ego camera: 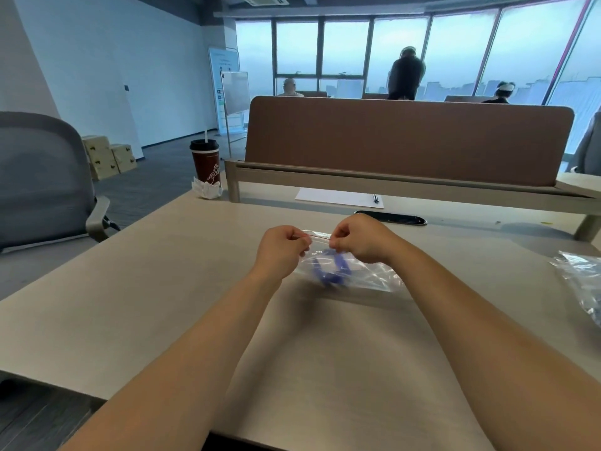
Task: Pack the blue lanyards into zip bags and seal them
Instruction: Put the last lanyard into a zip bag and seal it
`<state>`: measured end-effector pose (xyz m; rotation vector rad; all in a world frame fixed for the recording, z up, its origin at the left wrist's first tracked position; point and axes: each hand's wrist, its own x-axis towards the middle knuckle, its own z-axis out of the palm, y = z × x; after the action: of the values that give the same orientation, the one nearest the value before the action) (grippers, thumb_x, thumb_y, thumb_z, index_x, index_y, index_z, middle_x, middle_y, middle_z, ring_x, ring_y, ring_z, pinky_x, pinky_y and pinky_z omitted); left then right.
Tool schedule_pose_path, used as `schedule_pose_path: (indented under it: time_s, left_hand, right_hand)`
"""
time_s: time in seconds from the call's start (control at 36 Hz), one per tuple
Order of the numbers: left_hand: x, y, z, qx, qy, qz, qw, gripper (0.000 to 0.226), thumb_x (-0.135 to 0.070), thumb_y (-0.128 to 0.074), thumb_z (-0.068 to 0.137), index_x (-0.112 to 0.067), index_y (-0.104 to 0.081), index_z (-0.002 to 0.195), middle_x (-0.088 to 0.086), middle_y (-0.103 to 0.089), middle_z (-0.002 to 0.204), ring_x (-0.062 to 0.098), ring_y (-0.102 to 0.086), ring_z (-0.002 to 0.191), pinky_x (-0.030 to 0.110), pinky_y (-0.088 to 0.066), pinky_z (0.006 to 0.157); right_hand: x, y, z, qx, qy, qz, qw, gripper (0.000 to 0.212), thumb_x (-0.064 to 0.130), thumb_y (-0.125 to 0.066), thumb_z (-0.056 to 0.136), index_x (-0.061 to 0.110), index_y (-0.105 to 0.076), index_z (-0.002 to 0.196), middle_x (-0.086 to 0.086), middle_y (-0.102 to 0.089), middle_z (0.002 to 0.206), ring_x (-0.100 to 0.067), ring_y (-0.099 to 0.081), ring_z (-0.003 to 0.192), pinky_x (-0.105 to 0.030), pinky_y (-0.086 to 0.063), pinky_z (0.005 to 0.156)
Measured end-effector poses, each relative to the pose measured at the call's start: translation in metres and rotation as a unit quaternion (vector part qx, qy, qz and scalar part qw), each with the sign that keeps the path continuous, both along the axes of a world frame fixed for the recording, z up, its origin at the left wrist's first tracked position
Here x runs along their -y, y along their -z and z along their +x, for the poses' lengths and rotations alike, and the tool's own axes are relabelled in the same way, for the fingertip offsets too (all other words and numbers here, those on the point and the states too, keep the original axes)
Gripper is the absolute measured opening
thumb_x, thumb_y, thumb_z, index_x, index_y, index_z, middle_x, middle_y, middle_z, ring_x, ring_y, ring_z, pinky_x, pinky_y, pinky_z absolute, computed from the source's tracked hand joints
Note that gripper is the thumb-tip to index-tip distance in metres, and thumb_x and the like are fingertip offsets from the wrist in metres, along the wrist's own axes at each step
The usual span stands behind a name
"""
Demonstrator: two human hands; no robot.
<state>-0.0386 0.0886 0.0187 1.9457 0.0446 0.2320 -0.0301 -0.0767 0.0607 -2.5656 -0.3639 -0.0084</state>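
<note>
Your forearms (195,353) reach up from the bottom of the frame over the worktop (130,304), and both hands meet at centre. Your left hand (281,247) pinches the left end of the zip strip of one clear zip bag (367,271). Your right hand (361,237) pinches the same strip a little to the right, fingers curled. Inside that bag sits one blue lanyard (328,270), bunched and blurred. You cannot tell whether the bag's body touches the worktop. At the right edge lies a heap of clear plastic bags (582,278), too crumpled to count. Farther up are one dark oval slot (395,218) and one sheet of paper (335,197) with one pen (376,198) at its right edge. At upper left, one lidded cup (205,161) with a straw stands beside the brown divider (406,138).
</note>
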Motion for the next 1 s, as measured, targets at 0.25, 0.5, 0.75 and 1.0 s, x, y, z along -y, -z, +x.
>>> schedule_pose_path:
  time_s: [0.25,0.5,0.75,1.0]
  left_hand:
    - [0.000,-0.005,-0.004,0.010,-0.007,0.033,0.999,0.013,-0.015,-0.060,0.097,-0.010,-0.072,0.095,0.008,-0.069,0.089,0.019,-0.062,0.079,0.026,-0.051,0.074]
    - [0.023,-0.027,-0.012,0.060,0.049,0.299,0.951,0.030,-0.032,-0.070,0.091,-0.019,-0.070,0.117,-0.003,-0.067,0.112,0.017,-0.061,0.097,0.026,-0.049,0.083]
    - [0.051,-0.032,-0.012,0.040,0.105,0.425,0.898,0.020,-0.026,-0.061,0.097,-0.017,-0.074,0.109,0.003,-0.068,0.100,0.021,-0.060,0.086,0.028,-0.050,0.083]
    - [0.047,-0.026,-0.004,0.045,0.108,0.371,0.921,0.016,-0.022,-0.059,0.098,-0.017,-0.071,0.107,0.000,-0.062,0.097,0.018,-0.056,0.086,0.024,-0.043,0.080]
  right_hand:
    - [0.035,-0.007,-0.015,0.006,0.048,-0.054,0.997,0.016,0.019,-0.061,0.097,0.011,-0.076,0.097,0.001,-0.072,0.088,-0.013,-0.064,0.079,-0.028,-0.049,0.073]
    - [0.038,-0.005,-0.030,0.014,0.040,-0.092,0.995,0.011,0.017,-0.060,0.096,0.016,-0.069,0.090,-0.003,-0.068,0.091,-0.020,-0.061,0.083,-0.027,-0.046,0.066]
    - [0.029,-0.004,-0.032,0.017,0.035,-0.068,0.997,0.017,0.019,-0.060,0.098,0.012,-0.071,0.109,-0.005,-0.069,0.102,-0.020,-0.062,0.086,-0.024,-0.043,0.071]
    - [0.042,-0.005,-0.031,0.014,0.029,-0.053,0.998,0.013,0.021,-0.060,0.098,0.015,-0.071,0.099,0.003,-0.067,0.087,-0.018,-0.060,0.081,-0.022,-0.040,0.061]
